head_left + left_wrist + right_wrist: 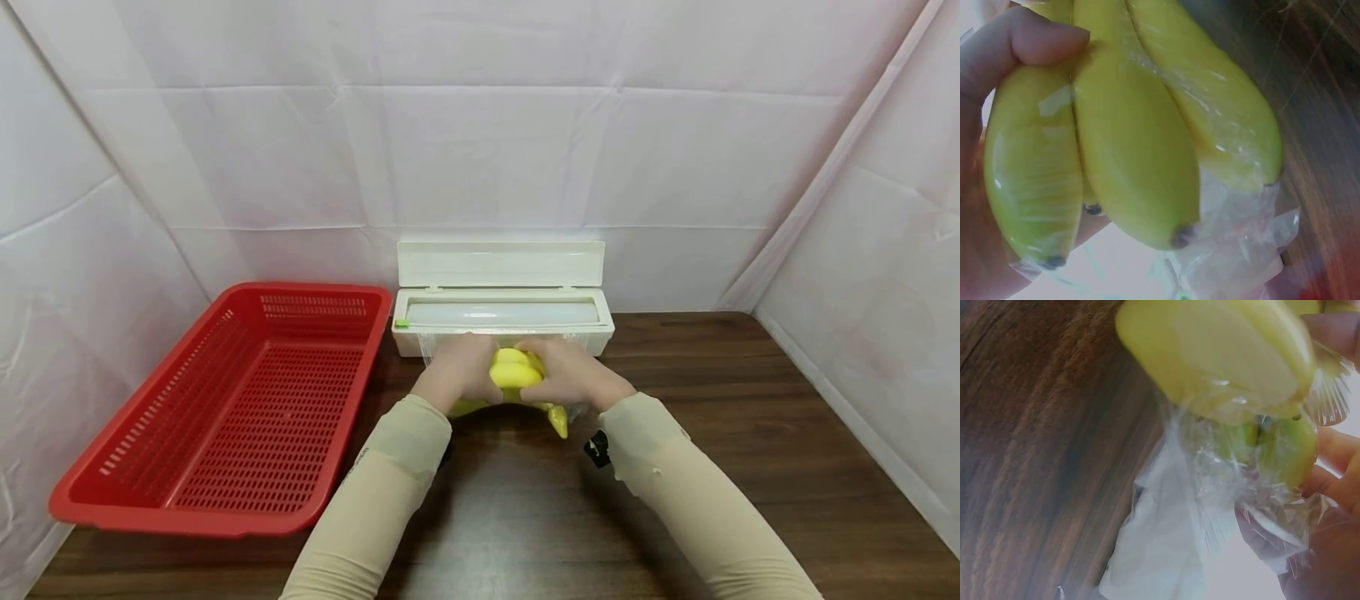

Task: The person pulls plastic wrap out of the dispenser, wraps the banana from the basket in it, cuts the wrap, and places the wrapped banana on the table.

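A bunch of yellow bananas, greenish toward the tips, is held between both hands in front of a white cling film dispenser. Clear cling film covers part of the bunch and hangs in creases past the tips in the left wrist view. My left hand grips the bunch from the left, thumb across the top of the bananas. On the other side, my right hand holds the bunch, with crumpled film by its fingers in the right wrist view. A strip of film stretches from the dispenser toward the hands.
The dispenser's lid stands raised, and a film roll lies inside. A red plastic basket with slotted sides sits at the left on the dark wooden table. White cloth hangs behind and at both sides.
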### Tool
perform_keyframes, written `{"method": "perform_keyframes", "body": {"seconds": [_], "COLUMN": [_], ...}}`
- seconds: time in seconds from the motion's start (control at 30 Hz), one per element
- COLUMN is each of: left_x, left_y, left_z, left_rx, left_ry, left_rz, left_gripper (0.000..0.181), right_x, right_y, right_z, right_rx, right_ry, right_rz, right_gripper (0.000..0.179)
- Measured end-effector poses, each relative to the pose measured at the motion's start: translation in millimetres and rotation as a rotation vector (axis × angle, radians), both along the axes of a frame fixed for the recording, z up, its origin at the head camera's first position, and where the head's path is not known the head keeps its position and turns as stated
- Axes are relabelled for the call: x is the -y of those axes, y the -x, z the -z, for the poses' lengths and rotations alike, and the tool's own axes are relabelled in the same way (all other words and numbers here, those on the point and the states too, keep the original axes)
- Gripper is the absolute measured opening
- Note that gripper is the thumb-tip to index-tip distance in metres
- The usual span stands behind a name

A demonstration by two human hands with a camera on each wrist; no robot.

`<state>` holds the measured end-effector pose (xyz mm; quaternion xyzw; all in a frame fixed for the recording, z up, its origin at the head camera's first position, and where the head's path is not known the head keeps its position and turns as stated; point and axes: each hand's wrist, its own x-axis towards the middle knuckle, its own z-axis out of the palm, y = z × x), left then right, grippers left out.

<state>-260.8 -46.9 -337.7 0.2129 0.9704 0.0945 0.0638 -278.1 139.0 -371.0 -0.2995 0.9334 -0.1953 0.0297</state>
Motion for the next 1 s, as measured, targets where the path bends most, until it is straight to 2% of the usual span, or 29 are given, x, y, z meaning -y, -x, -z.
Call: {"method": "perform_keyframes", "body": {"seconds": [0.17, 0.37, 0.63, 1.0], "left_x": [1.2, 2.3, 1.5, -1.6], "left_y": [-0.9, -3.9, -7.2, -13.4], "left_z": [1.6, 2.1, 1.1, -0.4], "left_rx": [0.016, 0.07, 0.161, 0.286], "left_ry": [-0.02, -0.032, -0.047, -0.048], "left_rz": [0.025, 0.038, 0.018, -0.017], "left_gripper": [0.026, 0.024, 0.021, 0.017], "right_x": [-1, -1, -2, -4], "right_y": [-2.3, -4.6, -9.3, -12.0], "right_z": [-0.7, 1.8, 3.8, 11.1], "right_rx": [0.038, 0.093, 0.201, 0.233], "right_ry": [-0.008, -0.017, 0.016, -0.011], "right_rz": [-0.009, 0.007, 0.022, 0.009], "right_gripper": [0.057, 0.058, 0.052, 0.052]}}
